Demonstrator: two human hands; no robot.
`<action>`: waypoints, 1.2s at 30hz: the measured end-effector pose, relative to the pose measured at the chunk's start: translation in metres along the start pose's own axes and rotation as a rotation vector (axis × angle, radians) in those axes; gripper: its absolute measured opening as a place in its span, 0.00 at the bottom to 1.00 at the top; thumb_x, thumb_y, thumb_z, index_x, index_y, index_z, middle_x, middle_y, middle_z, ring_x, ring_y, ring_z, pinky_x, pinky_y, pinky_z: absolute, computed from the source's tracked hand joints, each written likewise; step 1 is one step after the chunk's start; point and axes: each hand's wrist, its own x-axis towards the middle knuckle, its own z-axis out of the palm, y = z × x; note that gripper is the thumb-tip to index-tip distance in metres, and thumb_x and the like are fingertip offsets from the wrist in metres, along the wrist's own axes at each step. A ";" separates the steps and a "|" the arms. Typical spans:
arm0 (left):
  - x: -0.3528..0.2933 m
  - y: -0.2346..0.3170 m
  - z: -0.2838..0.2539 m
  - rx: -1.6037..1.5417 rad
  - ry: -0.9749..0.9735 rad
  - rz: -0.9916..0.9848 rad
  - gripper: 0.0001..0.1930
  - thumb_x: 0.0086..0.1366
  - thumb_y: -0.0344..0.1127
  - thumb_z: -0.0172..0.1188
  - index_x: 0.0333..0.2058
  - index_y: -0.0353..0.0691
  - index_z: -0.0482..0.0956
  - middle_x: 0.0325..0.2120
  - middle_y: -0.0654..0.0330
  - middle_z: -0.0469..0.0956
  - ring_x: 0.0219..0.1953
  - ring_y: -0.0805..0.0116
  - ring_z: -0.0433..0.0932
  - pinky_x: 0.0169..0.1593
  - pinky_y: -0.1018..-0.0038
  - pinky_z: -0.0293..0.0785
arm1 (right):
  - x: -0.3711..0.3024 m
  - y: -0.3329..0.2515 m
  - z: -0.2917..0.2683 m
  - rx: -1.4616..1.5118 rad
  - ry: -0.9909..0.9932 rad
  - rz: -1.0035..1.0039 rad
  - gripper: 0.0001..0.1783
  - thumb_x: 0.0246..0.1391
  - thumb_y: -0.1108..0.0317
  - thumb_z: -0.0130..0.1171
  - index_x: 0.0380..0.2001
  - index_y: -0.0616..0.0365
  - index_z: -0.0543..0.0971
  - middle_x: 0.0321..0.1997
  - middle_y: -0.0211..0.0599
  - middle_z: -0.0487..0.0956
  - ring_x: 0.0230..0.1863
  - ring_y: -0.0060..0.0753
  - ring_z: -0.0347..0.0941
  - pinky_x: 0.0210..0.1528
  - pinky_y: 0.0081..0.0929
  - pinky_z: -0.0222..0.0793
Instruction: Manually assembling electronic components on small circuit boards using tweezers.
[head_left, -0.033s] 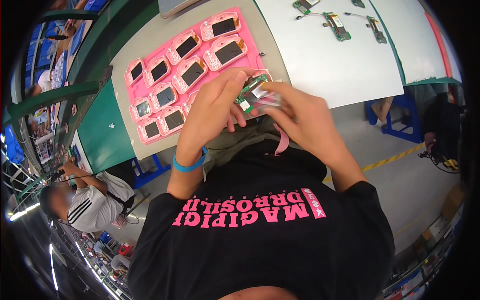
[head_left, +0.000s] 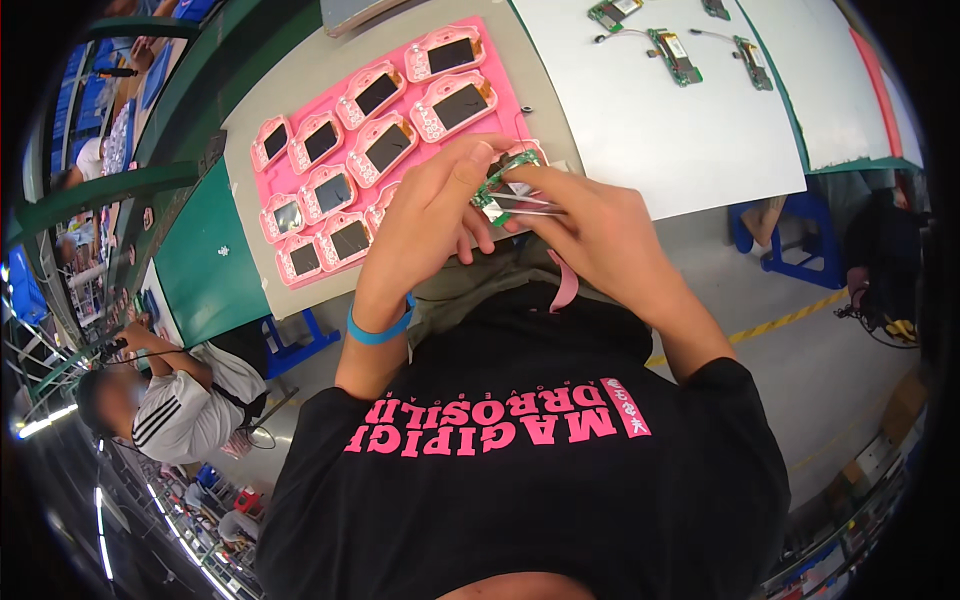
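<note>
While left hand [head_left: 440, 215] & right hand [head_left: 590, 235] both pinch green circuit board [head_left: 505, 185] (long axis tilted up-right), pink tray [head_left: 400, 60] sits beyond.

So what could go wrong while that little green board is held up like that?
Both hands, left hand and right hand, pinch the small green circuit board in the air above the table edge; a slip might drop it to the floor. It could also knock the pink screen frames lying just beside.

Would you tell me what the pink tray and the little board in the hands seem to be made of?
Pink tray: likely soft matte foam or rubbery plastic, no glare. Small board: green circuit board laminate, apparently with a glossy clear film, held by left hand and right hand.
</note>
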 end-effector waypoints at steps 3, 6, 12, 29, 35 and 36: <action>-0.009 -0.001 -0.014 -0.004 0.023 0.009 0.22 0.75 0.42 0.62 0.61 0.37 0.80 0.29 0.55 0.84 0.21 0.73 0.77 0.24 0.81 0.72 | 0.015 0.017 0.004 -0.083 0.029 -0.103 0.18 0.59 0.69 0.69 0.53 0.56 0.82 0.38 0.35 0.88 0.27 0.41 0.79 0.31 0.34 0.72; -0.018 -0.009 -0.022 -0.029 0.054 0.004 0.21 0.74 0.38 0.64 0.62 0.40 0.80 0.32 0.56 0.85 0.23 0.73 0.78 0.26 0.80 0.74 | 0.025 0.020 0.002 -0.162 0.035 -0.206 0.19 0.56 0.69 0.70 0.52 0.55 0.84 0.41 0.34 0.89 0.28 0.42 0.81 0.31 0.34 0.74; -0.014 -0.043 -0.023 0.771 0.316 0.562 0.28 0.62 0.35 0.73 0.62 0.45 0.80 0.44 0.59 0.84 0.38 0.69 0.80 0.39 0.73 0.78 | 0.040 0.008 -0.005 -0.263 -0.103 -0.142 0.17 0.55 0.72 0.70 0.49 0.56 0.86 0.43 0.34 0.90 0.29 0.39 0.81 0.33 0.32 0.75; 0.002 -0.068 -0.012 0.813 0.396 0.704 0.30 0.55 0.34 0.75 0.59 0.47 0.80 0.47 0.64 0.82 0.46 0.63 0.77 0.50 0.68 0.76 | 0.046 0.000 0.001 -0.395 -0.156 -0.125 0.13 0.55 0.73 0.70 0.45 0.55 0.85 0.39 0.32 0.89 0.31 0.39 0.84 0.33 0.32 0.75; 0.008 -0.068 -0.014 0.771 0.435 0.794 0.32 0.53 0.33 0.77 0.59 0.44 0.81 0.45 0.62 0.84 0.43 0.64 0.78 0.51 0.70 0.76 | 0.053 0.007 0.001 -0.171 -0.143 0.052 0.15 0.54 0.71 0.74 0.45 0.55 0.85 0.27 0.31 0.83 0.24 0.34 0.78 0.30 0.28 0.70; 0.005 -0.063 -0.015 0.770 0.441 0.825 0.32 0.53 0.33 0.77 0.59 0.44 0.81 0.45 0.62 0.84 0.43 0.64 0.78 0.51 0.70 0.76 | 0.055 0.004 -0.005 -0.085 -0.124 0.088 0.15 0.55 0.71 0.75 0.45 0.54 0.85 0.24 0.29 0.79 0.22 0.31 0.73 0.28 0.27 0.67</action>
